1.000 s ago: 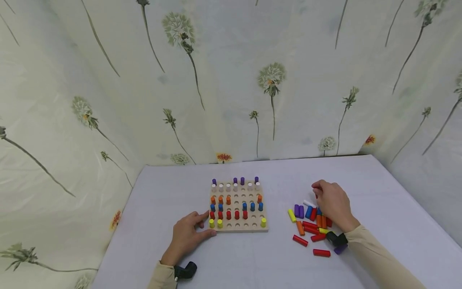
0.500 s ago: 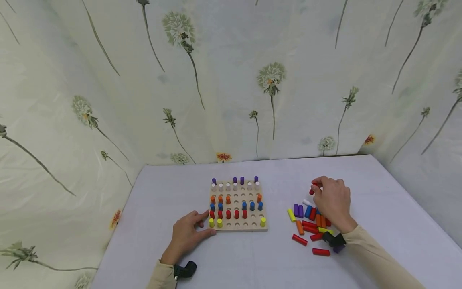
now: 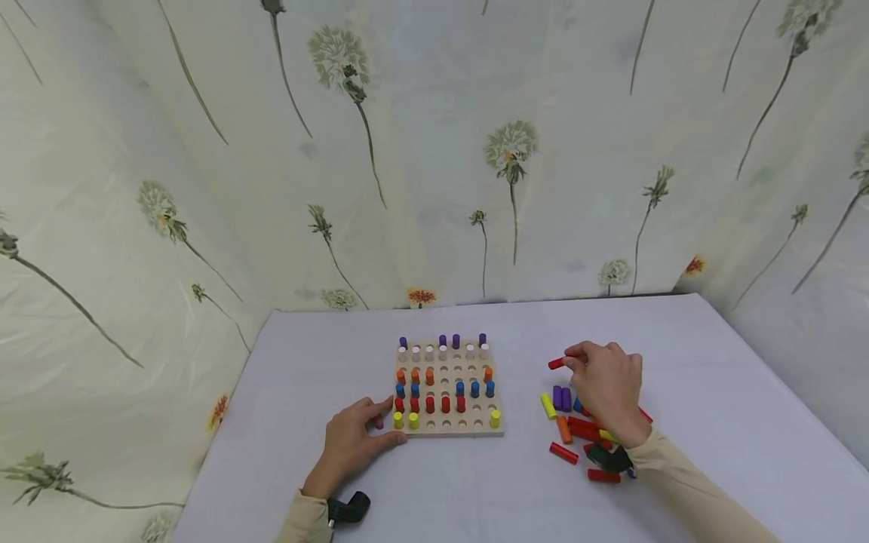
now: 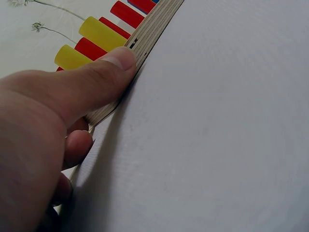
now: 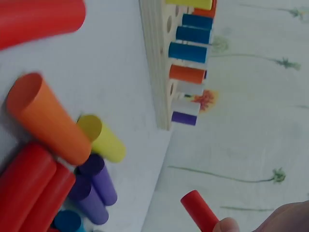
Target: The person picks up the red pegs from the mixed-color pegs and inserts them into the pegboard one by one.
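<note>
A wooden pegboard (image 3: 448, 434) lies on the table with rows of purple, white, orange, blue, red and yellow pegs standing in it, among bare holes. My left hand (image 3: 356, 437) grips its near left corner; the left wrist view has the thumb (image 4: 118, 60) pressed on the board's layered edge (image 4: 153, 36). Between thumb and fingertips my right hand (image 3: 611, 385) pinches a red peg (image 3: 557, 363), raised above the loose pegs. In the right wrist view that red peg (image 5: 199, 209) sticks out past a fingertip at the bottom edge.
Loose pegs lie right of the board, partly hidden under my right hand and wrist: a yellow peg (image 3: 548, 406), two purple pegs (image 3: 566, 398), an orange peg (image 3: 564, 429) and several red ones, such as a red peg (image 3: 563, 452) nearer me. Flowered cloth (image 3: 421, 151) hangs behind the table.
My right hand has lifted the red peg from the loose pegs and moved left with it, tipping it toward the board. The left hand stays on the board's corner.
</note>
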Tool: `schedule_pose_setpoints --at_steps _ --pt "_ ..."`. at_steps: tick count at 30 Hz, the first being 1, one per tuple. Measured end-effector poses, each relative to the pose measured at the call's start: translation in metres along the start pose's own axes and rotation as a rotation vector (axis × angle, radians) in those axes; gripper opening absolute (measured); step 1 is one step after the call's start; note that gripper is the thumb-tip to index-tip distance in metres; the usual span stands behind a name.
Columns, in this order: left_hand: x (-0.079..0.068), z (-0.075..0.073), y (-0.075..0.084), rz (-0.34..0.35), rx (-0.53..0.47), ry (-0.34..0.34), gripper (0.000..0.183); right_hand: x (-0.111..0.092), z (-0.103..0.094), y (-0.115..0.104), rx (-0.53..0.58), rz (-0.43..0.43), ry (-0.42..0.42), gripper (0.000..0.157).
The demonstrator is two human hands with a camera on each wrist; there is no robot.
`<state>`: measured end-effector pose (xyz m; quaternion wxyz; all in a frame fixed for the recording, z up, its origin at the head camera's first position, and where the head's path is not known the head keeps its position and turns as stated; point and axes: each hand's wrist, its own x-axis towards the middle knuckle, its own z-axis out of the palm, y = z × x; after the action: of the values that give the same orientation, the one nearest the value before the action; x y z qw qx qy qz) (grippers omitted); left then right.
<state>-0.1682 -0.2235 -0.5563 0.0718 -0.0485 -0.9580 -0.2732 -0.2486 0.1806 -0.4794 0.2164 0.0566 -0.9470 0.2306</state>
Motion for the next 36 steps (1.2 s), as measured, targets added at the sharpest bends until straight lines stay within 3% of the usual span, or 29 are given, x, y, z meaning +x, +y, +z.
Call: schedule_pose_setpoints --at_steps 12,20,26,36 --pt "0.000 0.000 0.000 0.010 0.002 0.008 0.070 -0.019 0.019 -0.032 0.050 -0.143 -0.047 0.008" --pt "-0.001 0.000 0.000 0.009 0.014 0.002 0.069 -0.026 0.028 -0.049 0.134 -0.123 -0.116 0.011" --pt "-0.001 0.000 -0.002 0.014 0.018 0.003 0.070 -0.028 0.034 -0.059 0.225 -0.168 -0.175 0.007" --pt "-0.001 0.000 0.000 0.000 0.011 -0.004 0.071 -0.031 0.047 -0.071 0.252 -0.187 -0.258 0.004"
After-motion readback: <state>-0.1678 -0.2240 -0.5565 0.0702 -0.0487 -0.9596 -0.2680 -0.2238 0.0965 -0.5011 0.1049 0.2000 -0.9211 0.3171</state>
